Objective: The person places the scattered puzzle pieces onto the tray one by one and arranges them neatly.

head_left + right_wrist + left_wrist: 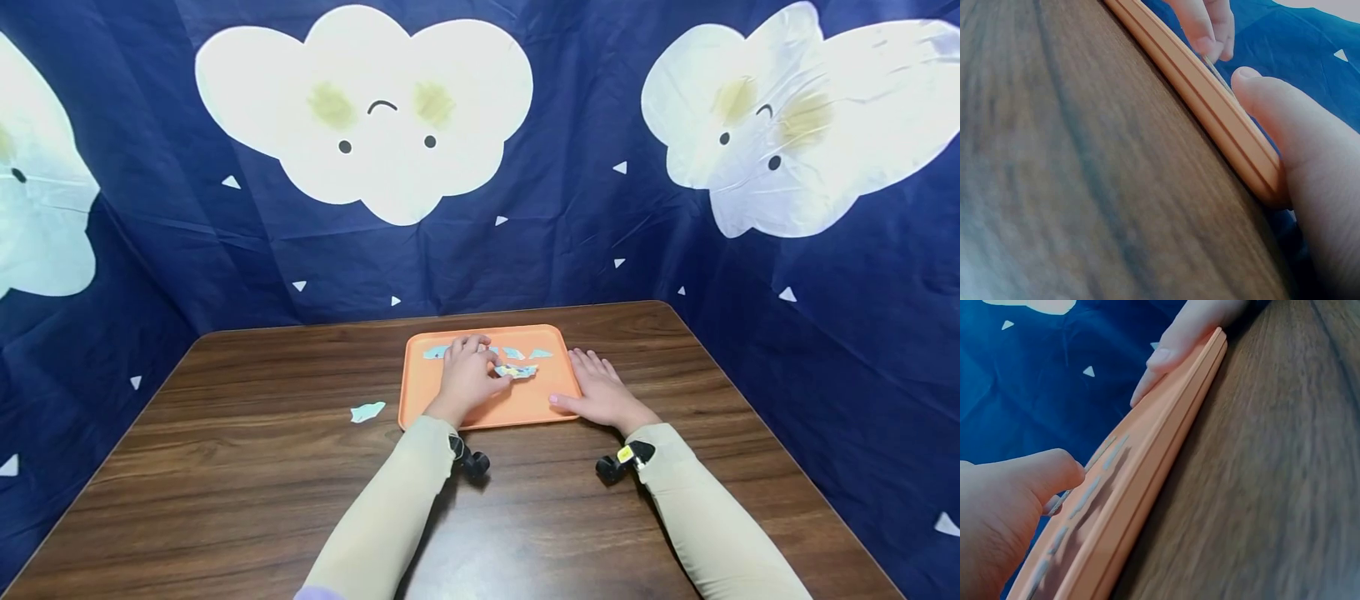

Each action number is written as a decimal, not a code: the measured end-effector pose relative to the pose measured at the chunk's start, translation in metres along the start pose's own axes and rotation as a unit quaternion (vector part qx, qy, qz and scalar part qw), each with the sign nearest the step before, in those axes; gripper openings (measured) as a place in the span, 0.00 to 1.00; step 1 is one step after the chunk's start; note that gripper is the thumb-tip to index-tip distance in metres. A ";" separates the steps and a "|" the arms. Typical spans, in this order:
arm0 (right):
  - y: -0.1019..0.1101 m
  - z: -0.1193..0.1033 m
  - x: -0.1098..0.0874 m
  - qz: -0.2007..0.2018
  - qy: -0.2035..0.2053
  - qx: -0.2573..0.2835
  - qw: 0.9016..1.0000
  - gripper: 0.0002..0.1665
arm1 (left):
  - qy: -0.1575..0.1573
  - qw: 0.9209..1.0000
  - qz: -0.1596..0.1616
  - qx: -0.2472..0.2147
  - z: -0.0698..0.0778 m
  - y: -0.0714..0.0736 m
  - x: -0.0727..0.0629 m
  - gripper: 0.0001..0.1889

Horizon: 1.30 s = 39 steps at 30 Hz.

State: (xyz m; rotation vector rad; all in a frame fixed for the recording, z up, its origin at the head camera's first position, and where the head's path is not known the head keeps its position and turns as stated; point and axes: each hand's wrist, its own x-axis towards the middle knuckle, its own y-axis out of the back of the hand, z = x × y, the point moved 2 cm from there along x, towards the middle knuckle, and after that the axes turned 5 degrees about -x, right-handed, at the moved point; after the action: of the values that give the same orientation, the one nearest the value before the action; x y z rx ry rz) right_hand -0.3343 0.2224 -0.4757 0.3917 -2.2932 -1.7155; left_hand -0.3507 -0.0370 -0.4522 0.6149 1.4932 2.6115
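My left hand [467, 379] pinches a thin, jagged patterned scrap of paper [517, 371] between thumb and fingers, over the orange tray [442, 404]. In the left wrist view the scrap shows edge-on past the thumb [1060, 469], its shadow on the tray. Several light-blue torn pieces lie in a row toward the tray's back, such as a ragged piece [513, 353] and a triangular one [541, 353]; my left hand partly covers the row. Fingers straight, my right hand [603, 396] rests at the tray's right edge, with its thumb [1266, 94] over the rim.
One pale blue-green torn piece [367, 412] lies on the wooden table [247, 467], left of the tray. A dark blue curtain [570, 250] with white clouds stands behind the table and along its sides. Small black wrist cameras [474, 463] are strapped to both wrists.
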 end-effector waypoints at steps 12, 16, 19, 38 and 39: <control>-0.001 0.001 0.000 0.008 0.003 0.005 1.000 0.64 | -0.011 1.000 0.000 0.016 0.011 -0.015 0.004 0.14; -0.001 0.001 0.001 0.011 0.003 0.003 1.000 0.64 | 0.002 0.999 -0.013 0.034 0.016 -0.018 0.005 0.14; -0.001 0.001 0.001 0.013 0.002 0.004 1.000 0.64 | 0.013 0.999 -0.022 0.042 0.020 -0.020 0.006 0.14; 0.002 -0.002 -0.001 0.005 -0.003 0.005 1.000 0.64 | 0.011 1.000 0.006 0.006 0.011 -0.010 -0.006 0.19; 0.002 -0.002 -0.001 0.005 -0.003 0.005 1.000 0.64 | 0.005 1.000 0.018 -0.001 0.008 -0.006 -0.008 0.18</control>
State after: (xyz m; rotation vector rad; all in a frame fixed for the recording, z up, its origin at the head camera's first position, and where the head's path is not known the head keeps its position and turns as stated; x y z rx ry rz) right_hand -0.3327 0.2215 -0.4728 0.3776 -2.3062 -1.7031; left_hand -0.3414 -0.0295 -0.4556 0.6354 1.4963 2.6462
